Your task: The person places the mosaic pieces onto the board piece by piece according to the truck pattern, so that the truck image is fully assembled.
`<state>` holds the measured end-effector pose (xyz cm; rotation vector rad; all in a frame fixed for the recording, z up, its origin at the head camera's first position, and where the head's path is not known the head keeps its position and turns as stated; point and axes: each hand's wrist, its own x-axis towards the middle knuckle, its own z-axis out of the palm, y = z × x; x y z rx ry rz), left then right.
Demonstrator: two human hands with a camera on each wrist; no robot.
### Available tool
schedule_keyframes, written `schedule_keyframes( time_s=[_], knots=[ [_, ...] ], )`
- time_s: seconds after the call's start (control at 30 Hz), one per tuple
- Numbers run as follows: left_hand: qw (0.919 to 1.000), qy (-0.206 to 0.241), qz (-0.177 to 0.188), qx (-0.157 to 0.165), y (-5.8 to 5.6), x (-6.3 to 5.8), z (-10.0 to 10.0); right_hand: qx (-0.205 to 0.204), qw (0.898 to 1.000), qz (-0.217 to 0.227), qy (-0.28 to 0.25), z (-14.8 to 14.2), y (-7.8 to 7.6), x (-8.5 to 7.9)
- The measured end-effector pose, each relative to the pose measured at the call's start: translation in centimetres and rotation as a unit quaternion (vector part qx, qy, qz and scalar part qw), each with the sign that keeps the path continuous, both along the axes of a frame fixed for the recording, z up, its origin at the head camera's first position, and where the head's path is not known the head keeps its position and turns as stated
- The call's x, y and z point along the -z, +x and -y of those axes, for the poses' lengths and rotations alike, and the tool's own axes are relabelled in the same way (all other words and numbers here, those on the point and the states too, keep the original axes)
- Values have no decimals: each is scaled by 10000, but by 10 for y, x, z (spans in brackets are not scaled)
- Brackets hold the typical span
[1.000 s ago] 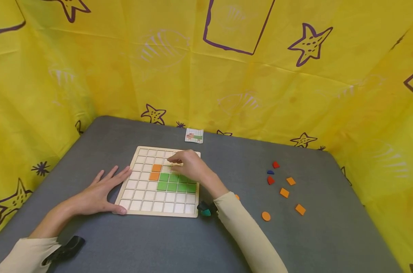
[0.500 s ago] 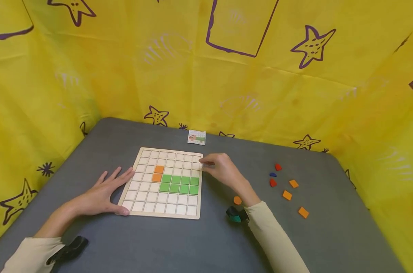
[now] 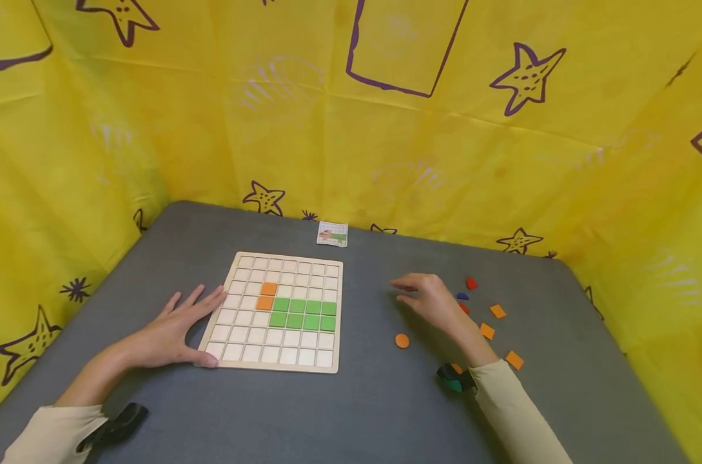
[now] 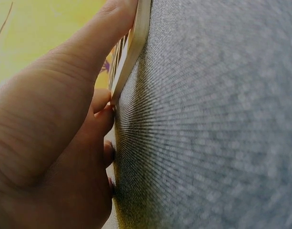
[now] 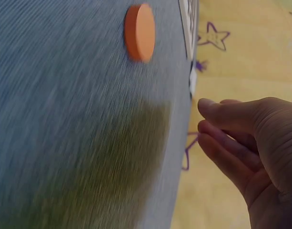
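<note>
A pale wooden grid board (image 3: 288,355) lies on the grey table. Two orange square tiles (image 3: 266,296) sit in its cells, one behind the other, beside two rows of green square tiles (image 3: 303,314). My left hand (image 3: 162,335) is spread at the board's left side, fingertips and thumb on its edge; the left wrist view shows the thumb (image 4: 84,62) against the wooden rim. Over the table to the right of the board is my right hand (image 3: 434,299), fingers loosely bent and nothing between them. An orange disc (image 3: 401,341) lies near it, also seen in the right wrist view.
Right of my right hand lie loose pieces: red ones (image 3: 471,283), a small blue one (image 3: 462,296), and several orange ones (image 3: 514,360). A small picture card (image 3: 332,234) lies behind the board. A yellow patterned cloth (image 3: 351,142) rises around the table's back and sides.
My right hand has moved from above the board to the right, off it and over the table. The left hand stays at the board's edge. The tiles look unchanged.
</note>
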<state>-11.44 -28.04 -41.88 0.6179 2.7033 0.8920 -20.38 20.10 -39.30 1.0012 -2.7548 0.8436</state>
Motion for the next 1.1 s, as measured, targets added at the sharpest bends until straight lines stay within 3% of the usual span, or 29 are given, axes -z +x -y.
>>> schedule_keyframes(
  time_s=[0.57, 0.87, 1.1],
  knots=[
    [10000, -27, 26, -14, 0, -1, -1, 483, 9987, 167, 2, -76, 9, 1],
    [10000, -14, -14, -9, 0, -1, 0, 827, 9907, 907, -583, -115, 9, 8],
    [10000, -16, 4, -17, 1, -2, -1, 1122, 9824, 1381, -569, -131, 9, 10]
  ],
)
